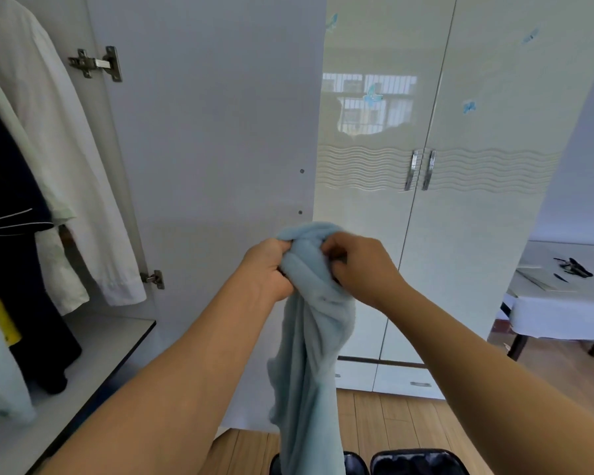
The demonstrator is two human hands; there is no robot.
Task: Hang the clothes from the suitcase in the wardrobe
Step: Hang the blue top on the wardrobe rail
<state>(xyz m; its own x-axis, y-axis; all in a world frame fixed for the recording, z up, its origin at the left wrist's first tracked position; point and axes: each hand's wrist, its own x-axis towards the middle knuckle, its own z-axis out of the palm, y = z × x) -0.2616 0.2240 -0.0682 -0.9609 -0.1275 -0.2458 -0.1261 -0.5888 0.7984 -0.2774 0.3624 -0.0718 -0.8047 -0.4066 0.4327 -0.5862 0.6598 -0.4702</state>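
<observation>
A light blue fleecy garment [309,344] hangs bunched from both my hands in front of the open wardrobe door [213,138]. My left hand [266,269] grips its top from the left and my right hand [357,265] pinches the top folds from the right. The cloth drops straight down to the bottom edge of the view. A dark suitcase [415,462] shows only as a black rim at the bottom. The open wardrobe compartment [93,358] lies to the left, with a white shirt [66,166], a dark garment [18,269] and other clothes hanging inside.
Two shut glossy white wardrobe doors with metal handles [420,169] stand ahead on the right. A table with a white cloth [563,313] and small dark items sits at the far right. Wooden floor [384,423] runs below.
</observation>
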